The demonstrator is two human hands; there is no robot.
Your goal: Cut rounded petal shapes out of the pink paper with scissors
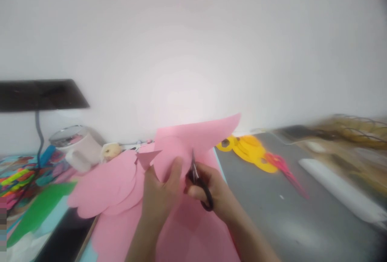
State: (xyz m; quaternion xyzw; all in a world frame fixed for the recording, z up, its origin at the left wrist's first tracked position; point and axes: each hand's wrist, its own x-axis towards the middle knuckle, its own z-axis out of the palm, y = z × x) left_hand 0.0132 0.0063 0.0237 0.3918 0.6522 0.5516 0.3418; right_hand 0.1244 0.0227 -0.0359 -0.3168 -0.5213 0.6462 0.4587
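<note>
My right hand (208, 185) is closed on black-handled scissors (195, 171), whose blades point up and away against a raised pink sheet (205, 133). My left hand (161, 187) pinches the same sheet just left of the blades, thumb on its near face. A pointed flap of the sheet (148, 158) sticks out above that hand. Scalloped pink paper shapes (105, 181) lie overlapping to the left. More pink paper (193, 233) lies beneath both hands.
Yellow paper cut-outs (249, 149) and pink scissors (284, 171) lie on the grey table (272, 221) to the right, near a white roll (338, 189). At left are a white mug (84, 153), green paper (45, 201) and colourful bits (18, 181).
</note>
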